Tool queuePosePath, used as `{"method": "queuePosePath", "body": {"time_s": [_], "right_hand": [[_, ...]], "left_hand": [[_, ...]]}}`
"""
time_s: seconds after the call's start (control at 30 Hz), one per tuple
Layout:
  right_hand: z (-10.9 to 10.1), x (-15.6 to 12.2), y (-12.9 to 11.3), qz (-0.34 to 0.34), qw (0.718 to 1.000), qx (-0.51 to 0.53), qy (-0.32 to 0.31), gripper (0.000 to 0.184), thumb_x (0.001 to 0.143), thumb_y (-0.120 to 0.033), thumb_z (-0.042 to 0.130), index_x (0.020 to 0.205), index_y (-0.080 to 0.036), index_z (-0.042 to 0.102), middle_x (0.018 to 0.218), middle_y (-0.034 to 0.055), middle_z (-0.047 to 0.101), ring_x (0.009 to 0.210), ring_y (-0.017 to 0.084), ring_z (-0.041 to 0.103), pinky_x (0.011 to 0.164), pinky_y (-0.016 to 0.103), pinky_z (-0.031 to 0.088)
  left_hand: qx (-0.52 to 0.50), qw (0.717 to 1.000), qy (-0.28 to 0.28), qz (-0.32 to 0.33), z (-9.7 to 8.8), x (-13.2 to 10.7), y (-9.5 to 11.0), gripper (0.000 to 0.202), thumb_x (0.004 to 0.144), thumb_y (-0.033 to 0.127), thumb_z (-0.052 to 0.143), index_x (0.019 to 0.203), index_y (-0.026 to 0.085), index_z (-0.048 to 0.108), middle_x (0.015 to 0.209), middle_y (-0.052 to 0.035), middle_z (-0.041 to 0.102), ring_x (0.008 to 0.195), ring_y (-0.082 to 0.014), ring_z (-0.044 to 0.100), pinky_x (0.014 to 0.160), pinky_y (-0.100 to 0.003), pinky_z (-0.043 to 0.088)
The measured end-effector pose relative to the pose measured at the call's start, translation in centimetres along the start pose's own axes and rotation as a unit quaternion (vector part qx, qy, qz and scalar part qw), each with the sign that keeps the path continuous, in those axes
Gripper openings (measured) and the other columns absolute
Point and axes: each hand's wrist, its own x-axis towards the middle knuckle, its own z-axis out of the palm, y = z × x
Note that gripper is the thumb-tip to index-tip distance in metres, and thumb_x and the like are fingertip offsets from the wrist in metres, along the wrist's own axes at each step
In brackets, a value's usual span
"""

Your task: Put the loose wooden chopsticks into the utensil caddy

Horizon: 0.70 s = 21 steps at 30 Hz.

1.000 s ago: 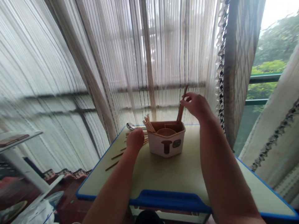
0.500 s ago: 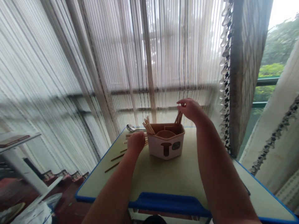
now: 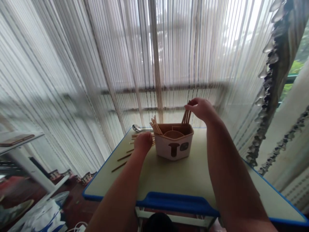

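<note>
A white and brown holder (image 3: pixel 174 143) with compartments stands at the far middle of a pale table (image 3: pixel 178 178). My right hand (image 3: pixel 201 109) hovers over its back right compartment, fingers pinched on the tops of brown chopsticks (image 3: pixel 186 116) that stand in it. More chopsticks (image 3: pixel 156 126) stick up from the left compartment. My left hand (image 3: pixel 143 142) is closed into a fist on the table just left of the holder, over loose chopsticks (image 3: pixel 123 158); what it holds is hidden.
A metal spoon (image 3: pixel 137 128) lies at the table's far left corner. Sheer striped curtains hang close behind the table, with a darker curtain (image 3: pixel 272 90) at the right. A white shelf (image 3: pixel 19 145) and bags (image 3: pixel 45 216) are on the floor at the left.
My right hand has lowered the chopsticks into the holder's back right compartment. The left hand has stayed by the holder. The camera has turned a little.
</note>
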Motion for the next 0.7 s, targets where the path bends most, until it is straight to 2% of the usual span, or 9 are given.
{"method": "queuePosePath", "body": {"time_s": [0.17, 0.27, 0.33, 0.43, 0.53, 0.6, 0.7], "right_hand": [[2.2, 0.3, 0.7, 0.069, 0.984, 0.166, -0.008, 0.031, 0.067, -0.04, 0.07, 0.081, -0.016, 0.056, 0.076, 0.0055, 0.063, 0.065, 0.017, 0.06, 0.059, 0.032, 0.051], [2.5, 0.2, 0.8, 0.104, 0.965, 0.239, -0.028, 0.03, 0.066, -0.037, 0.071, 0.08, -0.018, 0.053, 0.071, 0.0025, 0.06, 0.062, 0.015, 0.06, 0.055, 0.029, 0.051], [2.2, 0.0, 0.6, 0.124, 0.953, 0.27, -0.067, 0.028, 0.066, -0.034, 0.072, 0.081, -0.018, 0.054, 0.068, 0.0014, 0.059, 0.061, 0.015, 0.061, 0.054, 0.029, 0.051], [1.6, -0.4, 0.6, 0.17, 0.918, 0.323, -0.154, 0.03, 0.064, -0.023, 0.074, 0.086, -0.019, 0.055, 0.067, 0.0006, 0.061, 0.061, 0.016, 0.063, 0.056, 0.03, 0.052], [1.6, -0.6, 1.1, 0.208, 0.894, 0.327, -0.223, 0.03, 0.06, -0.015, 0.075, 0.086, -0.018, 0.059, 0.066, 0.0015, 0.064, 0.062, 0.016, 0.064, 0.061, 0.029, 0.053], [1.7, -0.7, 1.5, 0.213, 0.894, 0.302, -0.252, 0.025, 0.059, -0.014, 0.076, 0.08, -0.016, 0.063, 0.067, 0.0029, 0.066, 0.064, 0.015, 0.063, 0.063, 0.029, 0.054], [1.6, -0.8, 1.9, 0.207, 0.894, 0.3, -0.262, 0.019, 0.06, -0.018, 0.077, 0.075, -0.016, 0.065, 0.071, 0.0043, 0.068, 0.067, 0.015, 0.064, 0.065, 0.028, 0.054]], "left_hand": [[-0.002, 1.0, 0.002, -0.004, 0.0, 0.0, -0.1, 0.039, 0.091, 0.032, 0.028, 0.085, 0.018, 0.064, 0.088, -0.01, 0.067, 0.083, -0.0214, 0.063, 0.073, -0.032, 0.046], [-0.004, 1.0, 0.004, -0.004, -0.1, -0.1, 0.0, 0.038, 0.091, 0.032, 0.029, 0.085, 0.018, 0.064, 0.088, -0.0098, 0.067, 0.082, -0.0212, 0.063, 0.072, -0.032, 0.046], [-0.006, 1.0, 0.003, -0.003, -0.2, -0.1, 0.1, 0.038, 0.091, 0.032, 0.029, 0.084, 0.018, 0.064, 0.088, -0.0097, 0.067, 0.082, -0.0216, 0.063, 0.072, -0.032, 0.046], [-0.007, 1.0, 0.003, -0.005, -0.4, -0.2, 0.1, 0.038, 0.091, 0.032, 0.029, 0.085, 0.018, 0.064, 0.089, -0.01, 0.067, 0.083, -0.0219, 0.063, 0.073, -0.033, 0.046], [-0.009, 1.0, 0.0, -0.01, -0.5, -0.2, 0.1, 0.038, 0.091, 0.032, 0.029, 0.085, 0.018, 0.064, 0.089, -0.0105, 0.067, 0.084, -0.022, 0.063, 0.074, -0.033, 0.046], [-0.011, 1.0, 0.001, -0.009, -0.5, -0.2, 0.1, 0.038, 0.091, 0.031, 0.029, 0.085, 0.018, 0.065, 0.088, -0.0104, 0.067, 0.083, -0.0222, 0.063, 0.073, -0.033, 0.046], [-0.014, 1.0, -0.002, -0.008, -0.4, -0.2, 0.2, 0.039, 0.091, 0.031, 0.029, 0.086, 0.018, 0.065, 0.089, -0.0108, 0.067, 0.084, -0.0219, 0.063, 0.073, -0.033, 0.046]]}}
